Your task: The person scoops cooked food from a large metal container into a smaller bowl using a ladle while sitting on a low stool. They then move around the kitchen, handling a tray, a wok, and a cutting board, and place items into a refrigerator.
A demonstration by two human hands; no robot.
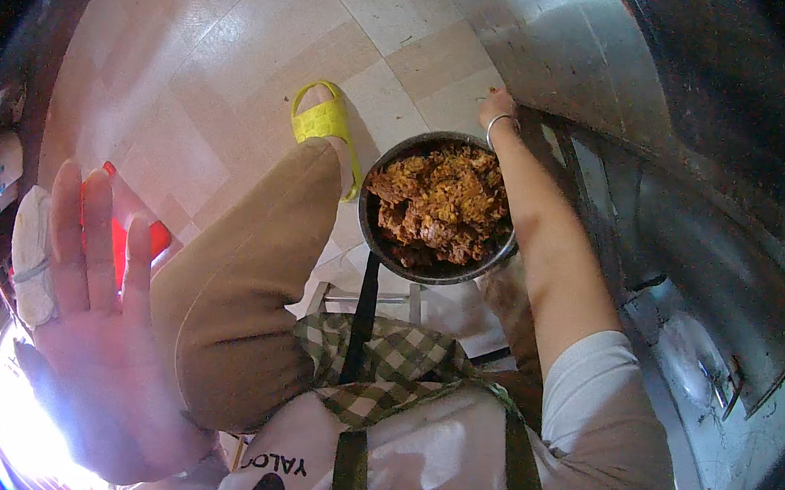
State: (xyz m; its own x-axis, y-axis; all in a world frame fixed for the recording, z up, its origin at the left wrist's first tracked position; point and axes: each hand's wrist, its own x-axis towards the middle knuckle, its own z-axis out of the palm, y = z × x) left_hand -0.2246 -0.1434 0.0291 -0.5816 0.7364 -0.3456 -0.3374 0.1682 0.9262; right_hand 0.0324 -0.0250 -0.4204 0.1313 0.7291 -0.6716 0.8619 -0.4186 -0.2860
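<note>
My left hand (108,351) is raised at the left with its palm towards the camera, fingers apart and nothing in it. A white wrapping (34,257), tied with a thin band, covers one finger. My right hand (498,110), with a silver bangle (496,130) at the wrist, reaches beyond a round dark pan (390,263). Its fingers look curled; a tiny yellowish spot shows at the tips, too small to identify. Brown and yellow chunky food (440,203) fills the pan. My right forearm passes over the pan's right rim. What supports the pan is hidden.
A dark metal cabinet (710,228) stands close on the right. Below lies a tiled floor (237,85). My foot wears a yellow slipper (323,119). A metal frame (337,295) is behind the pan, near a checked apron (410,351). Something red (158,238) shows behind my left hand.
</note>
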